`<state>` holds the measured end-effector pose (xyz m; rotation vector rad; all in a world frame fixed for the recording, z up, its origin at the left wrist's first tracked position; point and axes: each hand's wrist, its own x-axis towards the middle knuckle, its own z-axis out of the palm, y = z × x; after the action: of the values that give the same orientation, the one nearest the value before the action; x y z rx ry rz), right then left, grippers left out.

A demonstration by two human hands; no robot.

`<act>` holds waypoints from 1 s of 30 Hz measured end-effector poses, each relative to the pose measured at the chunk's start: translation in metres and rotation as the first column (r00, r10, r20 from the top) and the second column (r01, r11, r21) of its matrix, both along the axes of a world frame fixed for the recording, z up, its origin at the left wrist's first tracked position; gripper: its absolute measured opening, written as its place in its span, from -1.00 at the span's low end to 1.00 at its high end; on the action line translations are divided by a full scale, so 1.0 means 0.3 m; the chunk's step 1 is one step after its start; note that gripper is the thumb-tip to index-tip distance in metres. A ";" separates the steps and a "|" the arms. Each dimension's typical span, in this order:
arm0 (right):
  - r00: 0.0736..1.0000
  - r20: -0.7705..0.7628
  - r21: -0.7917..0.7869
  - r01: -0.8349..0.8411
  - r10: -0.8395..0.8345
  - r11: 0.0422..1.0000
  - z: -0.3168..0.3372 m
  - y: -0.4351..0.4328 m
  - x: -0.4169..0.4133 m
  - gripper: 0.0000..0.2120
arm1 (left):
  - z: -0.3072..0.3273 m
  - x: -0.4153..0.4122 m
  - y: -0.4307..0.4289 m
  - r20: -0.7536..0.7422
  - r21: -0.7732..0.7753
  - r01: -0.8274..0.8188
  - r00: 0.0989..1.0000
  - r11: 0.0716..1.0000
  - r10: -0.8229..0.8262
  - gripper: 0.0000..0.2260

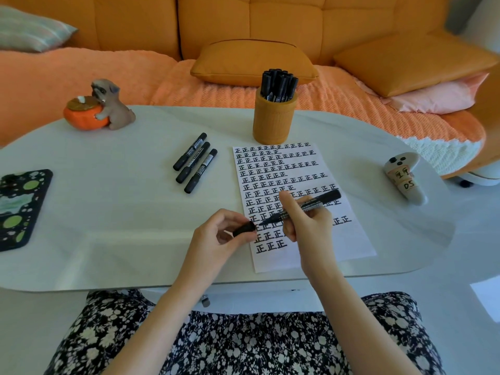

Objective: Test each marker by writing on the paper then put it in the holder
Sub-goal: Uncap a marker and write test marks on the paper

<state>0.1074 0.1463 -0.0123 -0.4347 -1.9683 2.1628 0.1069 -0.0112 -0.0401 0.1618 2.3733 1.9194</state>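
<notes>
My right hand [305, 220] grips an uncapped black marker [316, 203] above the white paper [349, 239], its tip pointing left. My left hand [219, 234] pinches the marker's black cap [244, 228] just left of the tip, with a small gap between cap and tip. Rows of black written characters cover the paper. Three capped black markers [195, 162] lie side by side on the table left of the paper. The tan cylindrical holder [273, 123] stands behind the paper with several black markers upright in it.
On the white oval table [121, 212] lie a phone in a black and green case [19, 207] at the left edge, a dog-and-pumpkin figurine [98, 106] at back left, and a white labelled gadget [404, 177] at right. An orange sofa with cushions is behind.
</notes>
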 end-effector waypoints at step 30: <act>0.989 0.016 0.133 -0.145 0.144 0.980 0.005 -0.072 -0.044 -0.53 | 0.075 0.001 0.029 -0.105 0.033 -0.015 0.994 0.999 0.018 -0.93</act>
<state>0.0943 0.1246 -0.0106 -0.2859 -2.1961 2.0947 0.1073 -0.0026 -0.0177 0.2525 2.4168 2.0052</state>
